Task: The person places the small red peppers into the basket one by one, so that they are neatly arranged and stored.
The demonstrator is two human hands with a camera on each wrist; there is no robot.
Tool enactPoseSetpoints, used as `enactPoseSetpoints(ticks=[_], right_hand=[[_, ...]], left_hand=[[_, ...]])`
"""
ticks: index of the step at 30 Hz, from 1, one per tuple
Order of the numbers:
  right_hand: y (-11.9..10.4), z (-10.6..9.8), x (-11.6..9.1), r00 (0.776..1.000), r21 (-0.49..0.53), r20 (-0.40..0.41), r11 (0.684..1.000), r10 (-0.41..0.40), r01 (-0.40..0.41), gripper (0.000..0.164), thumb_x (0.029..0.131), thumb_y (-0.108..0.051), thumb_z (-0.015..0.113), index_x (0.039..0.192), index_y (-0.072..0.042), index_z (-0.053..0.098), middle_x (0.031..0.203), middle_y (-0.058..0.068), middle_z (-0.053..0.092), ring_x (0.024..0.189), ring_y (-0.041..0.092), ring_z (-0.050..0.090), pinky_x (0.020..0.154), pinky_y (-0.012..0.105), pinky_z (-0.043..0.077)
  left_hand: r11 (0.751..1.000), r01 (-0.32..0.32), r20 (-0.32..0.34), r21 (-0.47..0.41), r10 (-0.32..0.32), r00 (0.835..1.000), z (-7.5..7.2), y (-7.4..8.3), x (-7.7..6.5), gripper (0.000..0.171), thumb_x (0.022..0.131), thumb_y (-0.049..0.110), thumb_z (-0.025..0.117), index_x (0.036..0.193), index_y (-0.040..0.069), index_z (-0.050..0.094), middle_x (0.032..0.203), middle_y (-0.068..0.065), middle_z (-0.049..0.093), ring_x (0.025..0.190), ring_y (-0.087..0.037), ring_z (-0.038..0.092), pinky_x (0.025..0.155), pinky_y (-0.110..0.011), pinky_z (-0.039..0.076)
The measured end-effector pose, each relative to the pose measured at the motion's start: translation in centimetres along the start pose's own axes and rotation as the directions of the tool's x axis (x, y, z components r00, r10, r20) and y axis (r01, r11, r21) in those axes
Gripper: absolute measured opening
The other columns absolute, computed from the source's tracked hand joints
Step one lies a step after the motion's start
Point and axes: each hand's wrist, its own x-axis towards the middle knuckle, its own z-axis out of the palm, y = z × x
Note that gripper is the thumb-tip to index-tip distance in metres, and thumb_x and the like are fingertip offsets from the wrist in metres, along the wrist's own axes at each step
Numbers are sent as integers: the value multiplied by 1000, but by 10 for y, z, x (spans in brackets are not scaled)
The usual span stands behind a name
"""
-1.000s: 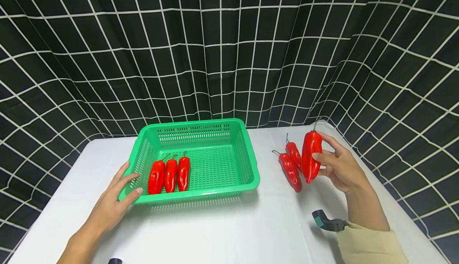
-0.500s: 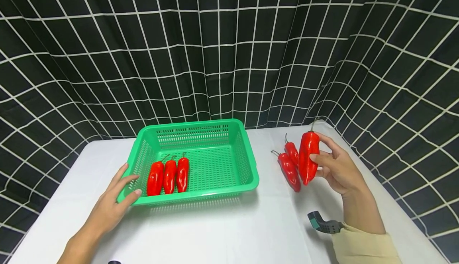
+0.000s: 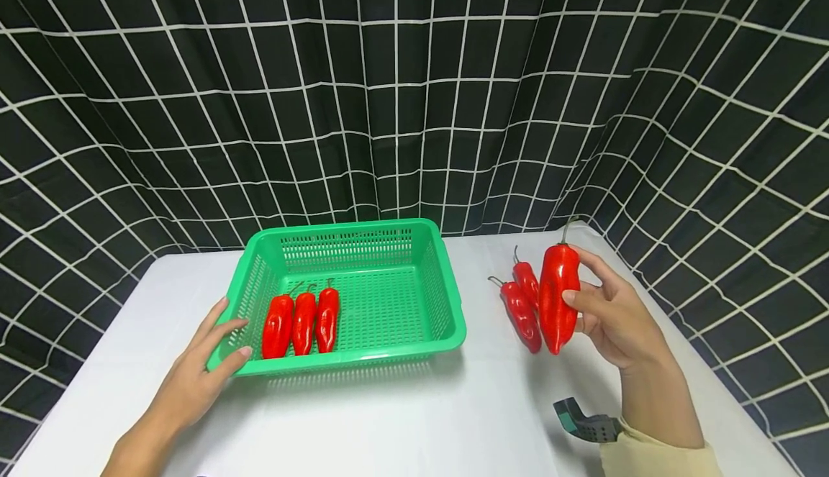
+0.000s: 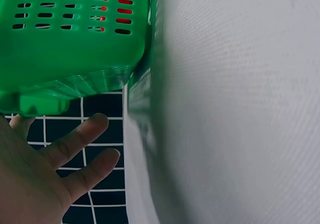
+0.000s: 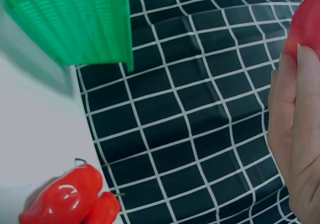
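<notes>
A large red chili pepper [image 3: 559, 297] stands nearly upright in my right hand [image 3: 618, 311], pinched between thumb and fingers above the table, its stem pointing up. In the right wrist view only part of this chili pepper [image 5: 306, 26] shows at the edge. Beside it, two more red chili peppers [image 3: 520, 315] lie on the cloth. My left hand [image 3: 194, 369] rests with spread fingers on the left rim of a green plastic basket [image 3: 356, 355]. In the left wrist view, two straight fingers [image 4: 85, 134] extend outside the basket wall. Three red chili peppers [image 3: 303, 322] lie side by side within the basket.
A white cloth [image 3: 401, 419] covers the table. Black curtain [image 3: 395, 110] with a white grid hangs behind and along the sides. Near the right wrist a dark curved device [image 3: 586, 421] juts out over the cloth.
My right hand has shifted slightly left and a little lower in the head view with the chili pepper. The left hand stays at the basket rim. The scene also drifts slightly with the head.
</notes>
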Motion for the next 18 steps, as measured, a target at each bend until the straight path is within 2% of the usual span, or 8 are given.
enactPoseSetpoints(ticks=[7,13,18], right_hand=[[-1,6,-4,1000,23,-13,1000,-14,14,63,92,0,59,148,-14,33,125,13,52,105,27,62,75,44,53],[-1,12,-3,1000,31,11,999,-11,11,64,92,0,59,148,-14,32,126,14,52,108,29,61,75,46,53],[-2,12,-3,1000,36,10,999,3,-3,63,91,1,59,147,-13,33,126,14,52,108,29,61,74,46,53]], left_hand=[[1000,-18,28,-7,18,999,-2,-1,8,43,97,31,58,134,10,53,160,-4,13,136,-47,26,87,-76,28],[999,-13,29,-30,14,999,-5,-3,3,43,97,28,58,135,10,52,160,-2,12,137,-48,23,86,-78,26],[999,-10,24,-30,11,1000,-3,-2,-1,42,96,28,59,134,10,52,160,-3,13,136,-48,24,85,-78,26]])
